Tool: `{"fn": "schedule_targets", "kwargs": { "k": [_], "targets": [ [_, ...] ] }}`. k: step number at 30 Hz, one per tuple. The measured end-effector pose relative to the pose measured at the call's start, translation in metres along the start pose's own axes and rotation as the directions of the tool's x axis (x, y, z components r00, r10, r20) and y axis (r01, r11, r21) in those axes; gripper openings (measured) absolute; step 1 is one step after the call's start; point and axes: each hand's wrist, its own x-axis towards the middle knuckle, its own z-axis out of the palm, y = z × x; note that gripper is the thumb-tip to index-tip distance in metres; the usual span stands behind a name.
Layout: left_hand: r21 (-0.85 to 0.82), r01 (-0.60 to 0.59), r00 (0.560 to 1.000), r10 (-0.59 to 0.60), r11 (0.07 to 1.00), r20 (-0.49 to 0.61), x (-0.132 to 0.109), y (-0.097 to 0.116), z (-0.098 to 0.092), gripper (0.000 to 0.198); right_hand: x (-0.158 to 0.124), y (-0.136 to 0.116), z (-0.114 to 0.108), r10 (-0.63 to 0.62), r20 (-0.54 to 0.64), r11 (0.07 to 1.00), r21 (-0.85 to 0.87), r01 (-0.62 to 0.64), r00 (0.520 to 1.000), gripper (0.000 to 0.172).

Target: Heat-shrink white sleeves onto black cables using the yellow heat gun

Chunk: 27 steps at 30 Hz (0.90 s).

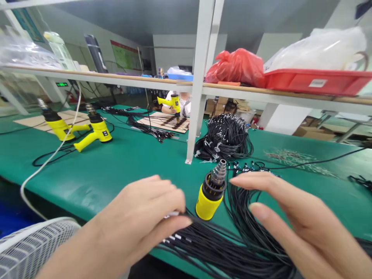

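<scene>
My left hand [145, 211] is closed, fingers curled over the thumb, around a black cable [200, 221] that trails off to the right. A small white piece shows between its fingers. My right hand [293, 217] hovers with thumb and fingers apart and nothing between them. Beneath both hands lies a long bundle of black cables [221, 248], several with white-marked ends. Between the hands, a yellow heat gun [209, 201] stands upright, its metal nozzle pointing up.
Two more yellow heat guns [99, 133] rest at the left on the green table [139, 162]. A heap of coiled black cables [226, 135] sits beside the white shelf post [197, 85]. Across the table a person [183, 105] works near another heat gun [176, 104]. A white basket [37, 240] stands lower left.
</scene>
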Motion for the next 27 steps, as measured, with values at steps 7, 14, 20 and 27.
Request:
{"fn": "schedule_targets", "kwargs": {
  "k": [7, 14, 20, 27],
  "targets": [
    [0.027, -0.182, 0.982, 0.183, 0.983, -0.053, 0.086, 0.027, -0.007, 0.026, 0.039, -0.017, 0.000, 0.049, 0.173, 0.994, 0.090, -0.066, 0.984, 0.017],
    [0.015, -0.062, 0.995, 0.063, 0.998, -0.083, 0.095, 0.006, 0.003, 0.031, 0.057, 0.010, -0.003, 0.103, 0.023, 0.990, 0.097, -0.105, 0.994, 0.022],
    [-0.108, 0.054, 0.993, -0.065, 0.993, -0.099, 0.105, -0.010, 0.021, 0.043, 0.065, 0.028, 0.010, 0.163, -0.030, 0.987, 0.003, -0.163, 0.986, 0.025],
    [-0.239, 0.071, 0.988, -0.102, 0.969, -0.120, 0.108, -0.015, 0.033, 0.044, 0.069, 0.038, 0.017, 0.220, -0.075, 0.969, -0.100, -0.227, 0.973, 0.031]
  ]
}}
